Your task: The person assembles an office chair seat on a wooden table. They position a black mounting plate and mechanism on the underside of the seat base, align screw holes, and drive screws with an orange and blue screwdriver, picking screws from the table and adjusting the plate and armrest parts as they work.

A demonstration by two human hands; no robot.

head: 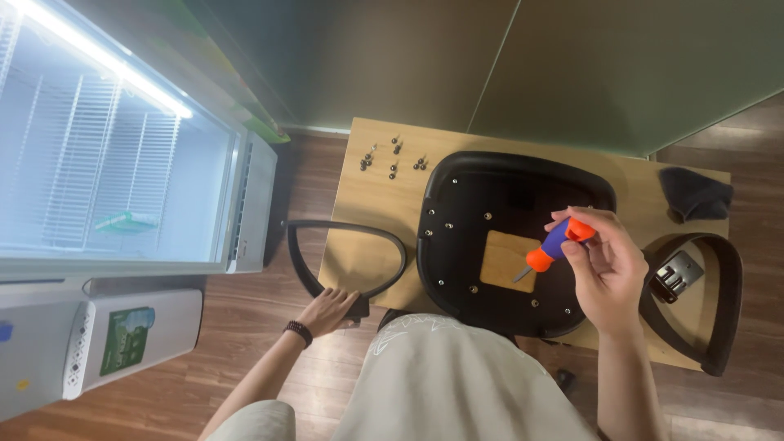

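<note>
Here, right hand (608,273) gripping screwdriver (555,247), left hand (327,310) on armrest (347,261)

Your right hand (608,273) holds a small screwdriver (554,249) with a smooth plastic handle, orange and purple, and a thin metal tip. Just under it, the black seat base (457,237) looks like hard, slightly shiny plastic. The table (367,212) below is pale, matt wood. Your left hand (327,310) rests on a black armrest (347,261) that looks smooth and matt. Far past that hand lie tiny shiny metal screws (392,155). Beyond your right hand sits a soft dark cloth (694,194).
</note>
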